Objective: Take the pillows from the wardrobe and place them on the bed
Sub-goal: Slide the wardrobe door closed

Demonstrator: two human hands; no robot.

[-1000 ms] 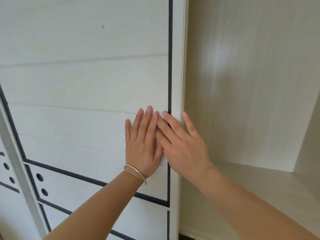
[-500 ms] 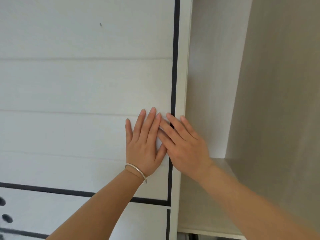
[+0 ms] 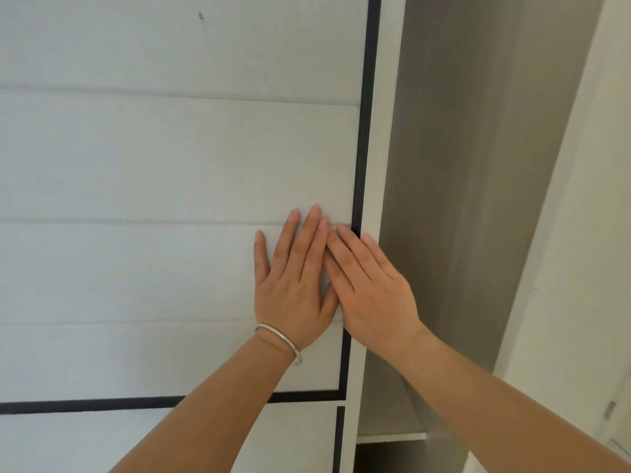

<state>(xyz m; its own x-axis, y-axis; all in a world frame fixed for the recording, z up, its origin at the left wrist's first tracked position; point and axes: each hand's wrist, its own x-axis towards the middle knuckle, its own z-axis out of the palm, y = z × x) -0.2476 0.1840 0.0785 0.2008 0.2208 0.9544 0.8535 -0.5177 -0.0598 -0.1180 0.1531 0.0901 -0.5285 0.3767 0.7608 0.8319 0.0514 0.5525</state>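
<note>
Against the white wardrobe door (image 3: 170, 158), near its right edge, both hands lie flat with fingers spread, grasping nothing. Left hand (image 3: 293, 288) wears a bangle (image 3: 280, 339); right hand (image 3: 372, 291) overlaps its fingertips and the black trim (image 3: 363, 131). Beside them the wardrobe interior (image 3: 461, 165) shows no pillows.

Both forearms are bare from the bottom edge of the view up to the wrists, with no sleeves showing. The left hand (image 3: 295, 285) has a thin, plain silver bangle (image 3: 280, 341) round its wrist, a smooth closed ring of metal without stones or markings. The right hand (image 3: 372, 291) wears nothing, and the fingernails on both hands are short and unpainted.
</note>
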